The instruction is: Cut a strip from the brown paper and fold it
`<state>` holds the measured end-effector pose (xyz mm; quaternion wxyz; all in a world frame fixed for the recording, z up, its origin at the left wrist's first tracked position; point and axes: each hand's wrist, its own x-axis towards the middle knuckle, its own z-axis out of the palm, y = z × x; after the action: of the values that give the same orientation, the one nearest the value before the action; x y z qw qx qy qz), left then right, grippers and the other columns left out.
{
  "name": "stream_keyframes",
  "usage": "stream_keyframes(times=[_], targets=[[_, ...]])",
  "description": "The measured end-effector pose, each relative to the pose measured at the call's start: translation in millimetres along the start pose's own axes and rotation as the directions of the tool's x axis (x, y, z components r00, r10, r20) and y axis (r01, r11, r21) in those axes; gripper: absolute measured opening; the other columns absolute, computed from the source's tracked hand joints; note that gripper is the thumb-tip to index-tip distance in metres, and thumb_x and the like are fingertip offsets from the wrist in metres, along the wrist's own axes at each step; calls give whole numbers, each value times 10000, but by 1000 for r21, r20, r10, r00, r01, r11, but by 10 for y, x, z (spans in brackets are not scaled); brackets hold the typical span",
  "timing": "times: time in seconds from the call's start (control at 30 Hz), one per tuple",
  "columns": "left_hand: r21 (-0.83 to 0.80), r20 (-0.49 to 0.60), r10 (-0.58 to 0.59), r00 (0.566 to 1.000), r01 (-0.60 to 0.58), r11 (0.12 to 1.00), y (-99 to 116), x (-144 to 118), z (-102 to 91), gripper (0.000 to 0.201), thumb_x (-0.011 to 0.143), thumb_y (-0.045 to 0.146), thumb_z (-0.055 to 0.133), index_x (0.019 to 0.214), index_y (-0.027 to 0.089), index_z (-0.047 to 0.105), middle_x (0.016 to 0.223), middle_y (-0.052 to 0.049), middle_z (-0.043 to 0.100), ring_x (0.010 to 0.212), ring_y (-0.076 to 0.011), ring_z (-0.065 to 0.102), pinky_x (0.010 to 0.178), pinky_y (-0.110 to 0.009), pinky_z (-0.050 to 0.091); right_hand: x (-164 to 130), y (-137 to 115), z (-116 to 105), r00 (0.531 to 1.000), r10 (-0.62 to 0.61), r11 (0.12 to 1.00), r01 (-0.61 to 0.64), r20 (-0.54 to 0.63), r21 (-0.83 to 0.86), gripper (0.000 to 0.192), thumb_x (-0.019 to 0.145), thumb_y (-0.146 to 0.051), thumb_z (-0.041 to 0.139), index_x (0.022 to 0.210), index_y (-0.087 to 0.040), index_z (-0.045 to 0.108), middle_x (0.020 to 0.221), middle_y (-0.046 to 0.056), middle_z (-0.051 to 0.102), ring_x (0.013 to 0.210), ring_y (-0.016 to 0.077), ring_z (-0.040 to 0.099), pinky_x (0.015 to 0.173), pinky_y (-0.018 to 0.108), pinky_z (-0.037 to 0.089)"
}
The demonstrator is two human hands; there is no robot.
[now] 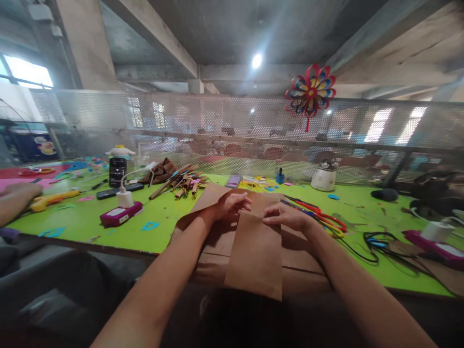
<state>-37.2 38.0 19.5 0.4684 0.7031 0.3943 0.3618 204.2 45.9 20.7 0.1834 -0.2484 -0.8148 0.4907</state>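
Observation:
A rectangular piece of brown paper [255, 256] hangs tilted toward me over the table's front edge. My right hand [288, 216] pinches it at its upper right corner between thumb and fingers. Just beyond its upper left corner, my left hand [232, 205] is held palm inward with fingers loosely curved and apart; I see nothing in it. Beneath both hands lies a larger brown paper sheet [208, 198], creased, with its far left edge curling up. Scissors with red handles [331, 220] rest beside my right wrist, partly behind it, along with a yellow-handled tool [335, 232].
The green table [145, 241] holds purple power strips [121, 214], a phone [118, 171], rolled brown paper tubes [186, 181], a small blue bottle [280, 176] and a white container [324, 176]. Black cables [366, 241] lie right. Another person's arm [16, 198] is near a yellow glue gun [54, 199].

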Motion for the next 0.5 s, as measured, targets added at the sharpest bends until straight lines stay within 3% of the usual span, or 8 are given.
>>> stream_keyframes(times=[0.1,0.17,0.27,0.5], targets=[[232,79,-3,997,-15,972,12,2,44,486,746,543,613,891,85,687,846,-85,676,777,-165,578,732,-252,420,40,47,-27,999,7,990,-3,31,-143,351,750,-472,630,813,-128,656,640,-29,510,582,86,417,554,215,327],[400,152,26,988,-85,913,17,9,75,435,728,484,650,893,87,715,853,-69,692,782,-172,581,728,-240,411,80,92,-33,999,30,972,-26,14,-232,350,766,-468,603,834,-131,667,638,-24,510,579,90,407,546,218,321],[519,227,37,973,-153,841,-4,24,96,369,744,405,648,940,101,723,868,-52,701,783,-170,589,715,-229,404,127,160,-9,998,54,937,-59,-24,-345,323,778,-435,579,809,-129,677,607,-11,515,571,104,414,528,225,321],[655,180,25,983,-139,743,-65,53,160,224,739,272,658,878,105,713,792,-36,685,702,-131,569,648,-209,387,167,257,103,991,-36,842,-39,-128,-537,214,791,-283,534,788,-124,677,655,6,588,593,109,469,546,216,342]])
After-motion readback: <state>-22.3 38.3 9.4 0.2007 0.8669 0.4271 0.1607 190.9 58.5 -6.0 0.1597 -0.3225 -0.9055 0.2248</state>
